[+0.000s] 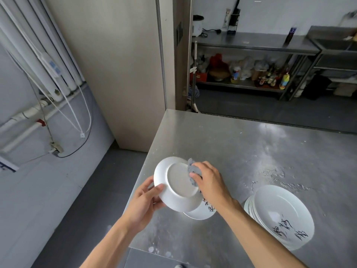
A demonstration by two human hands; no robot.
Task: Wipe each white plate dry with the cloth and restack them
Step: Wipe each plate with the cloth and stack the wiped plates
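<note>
Nothing fully legible. Top plate (280,209) of the stack (248,207) on the right: black brush-style characters on the inner face near the rim closest to the camera, three or four glyphs, look Chinese, can't read them. Second plate (201,213) flat on the table (251,151), mostly covered by the upturned plate (179,182): same kind of black characters on its visible edge, cut off, unreadable. Far left: white sign (7,165) with blue strokes, cropped, unreadable. Bottles (267,78) on the far lower shelf (241,85) carry coloured labels, too small to read.
</note>
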